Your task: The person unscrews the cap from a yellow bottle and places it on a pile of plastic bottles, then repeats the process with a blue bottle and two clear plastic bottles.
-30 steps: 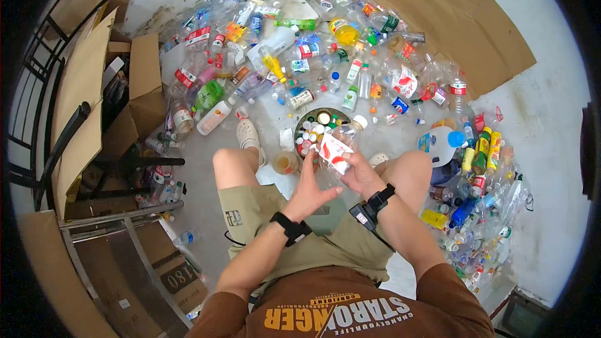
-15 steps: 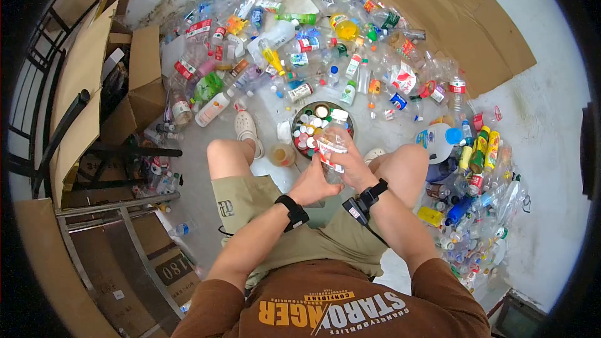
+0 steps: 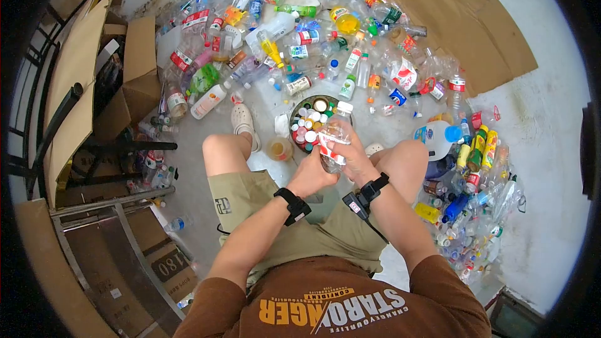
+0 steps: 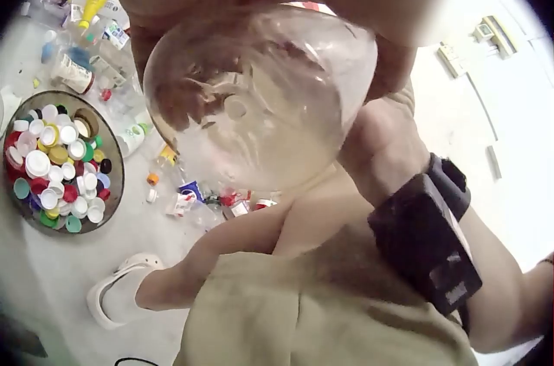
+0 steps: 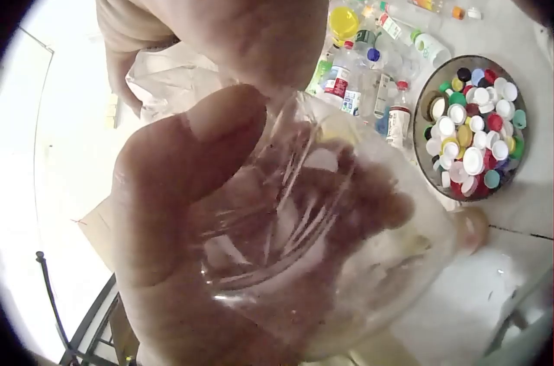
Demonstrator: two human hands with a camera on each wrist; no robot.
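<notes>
Both hands are on a clear plastic bottle (image 3: pixel 339 128) above the person's lap, its white cap (image 3: pixel 344 107) pointing away from the body. The left hand (image 3: pixel 313 174) holds the lower part, with its thumb at the red-and-white label (image 3: pixel 331 148). The right hand (image 3: pixel 358 161) grips the bottle's other side, fingers around it. In the left wrist view the round bottle base (image 4: pixel 251 115) faces the camera. The right wrist view has the thumbs against the creased clear wall (image 5: pixel 303 210). Just beyond the bottle stands a round tub of bottle caps (image 3: pixel 299 138).
A large heap of empty bottles (image 3: pixel 300 34) spreads in front, with another pile (image 3: pixel 482 200) at the right. An amber-tinted container (image 3: pixel 279 149) stands by the left foot. Cardboard boxes (image 3: pixel 134 81) and a metal rack (image 3: pixel 119 197) line the left side.
The left hand, earlier with its thumb spread away from the bottle, has closed in on the lower part. The bottle has turned, its cap swinging from the right to point more forward, and less label shows.
</notes>
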